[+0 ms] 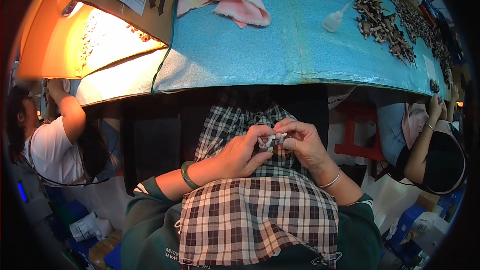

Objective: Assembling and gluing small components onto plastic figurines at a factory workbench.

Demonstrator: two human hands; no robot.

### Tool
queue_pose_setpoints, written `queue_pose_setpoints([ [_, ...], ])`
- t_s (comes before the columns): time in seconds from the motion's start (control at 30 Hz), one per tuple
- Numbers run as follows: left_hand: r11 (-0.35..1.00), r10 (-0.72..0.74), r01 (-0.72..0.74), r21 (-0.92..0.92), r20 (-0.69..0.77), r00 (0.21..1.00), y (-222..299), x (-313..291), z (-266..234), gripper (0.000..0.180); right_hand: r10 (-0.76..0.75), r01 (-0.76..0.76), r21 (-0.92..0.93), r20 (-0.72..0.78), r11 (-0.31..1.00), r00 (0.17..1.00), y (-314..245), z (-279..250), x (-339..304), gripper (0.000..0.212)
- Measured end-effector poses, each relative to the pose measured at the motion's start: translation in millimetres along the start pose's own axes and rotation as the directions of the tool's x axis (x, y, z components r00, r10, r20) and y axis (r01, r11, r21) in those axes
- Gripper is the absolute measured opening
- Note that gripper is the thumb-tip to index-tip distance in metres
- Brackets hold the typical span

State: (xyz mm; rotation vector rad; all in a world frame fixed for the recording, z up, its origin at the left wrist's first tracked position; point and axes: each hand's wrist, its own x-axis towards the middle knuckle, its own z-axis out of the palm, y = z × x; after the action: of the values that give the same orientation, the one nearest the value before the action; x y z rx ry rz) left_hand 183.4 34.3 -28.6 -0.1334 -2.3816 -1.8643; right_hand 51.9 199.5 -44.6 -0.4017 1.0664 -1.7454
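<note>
Above my lap, my left hand (pixel 242 151) and my right hand (pixel 306 146) are close together, fingers curled in and pinching. Between their fingertips is a small pale piece with knobbly, limb-like parts (pixel 270 142), greyish in places. It looks like a tiny figure, but its exact kind is too small to make out. Fingers of both hands cover parts of it. Beneath them lies a checked apron (pixel 255 220) spread over my lap, and the blue-covered table's edge is a little beyond.
A pink cloth (pixel 230 3) and a white bottle with a thin nozzle (pixel 332 21) lie on the blue table (pixel 240 55). Heaped small brown-and-white pieces (pixel 382 27) sit far right. At left, a cardboard box (pixel 132 0) holds lit small pieces. People sit on both sides; a red stool (pixel 357 132) stands right.
</note>
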Motion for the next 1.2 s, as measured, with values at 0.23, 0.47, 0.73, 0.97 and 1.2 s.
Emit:
queue_pose_setpoints([
  [0.23,0.943,0.291,-0.277,0.182,-0.055,0.955,-16.3,0.9,2.9,0.061,0.008,-0.008,0.009,0.016,1.0,1.0,-2.9,4.6,0.2,0.024],
  [0.47,0.932,0.316,-0.308,0.192,-0.013,0.949,-16.3,2.1,0.3,0.056,0.009,-0.011,0.072,0.034,0.997,0.999,-1.5,10.1,0.1,0.023],
  [0.73,0.92,0.368,-0.361,0.15,-0.019,0.93,-20.0,3.1,4.3,0.053,-0.047,0.048,-0.027,0.038,0.998,0.998,-1.8,9.4,0.8,0.029],
  [0.97,0.096,-0.48,0.422,-0.902,0.329,0.813,-5.6,14.7,-3.9,0.05,-0.041,0.04,-0.017,-0.131,0.999,0.991,4.6,8.9,3.2,0.032],
  [1.2,-0.384,-0.332,0.384,-0.84,0.513,0.791,-29.0,4.9,2.6,0.059,-0.114,0.1,-0.241,-0.045,0.965,0.992,1.2,9.0,2.1,0.023],
])
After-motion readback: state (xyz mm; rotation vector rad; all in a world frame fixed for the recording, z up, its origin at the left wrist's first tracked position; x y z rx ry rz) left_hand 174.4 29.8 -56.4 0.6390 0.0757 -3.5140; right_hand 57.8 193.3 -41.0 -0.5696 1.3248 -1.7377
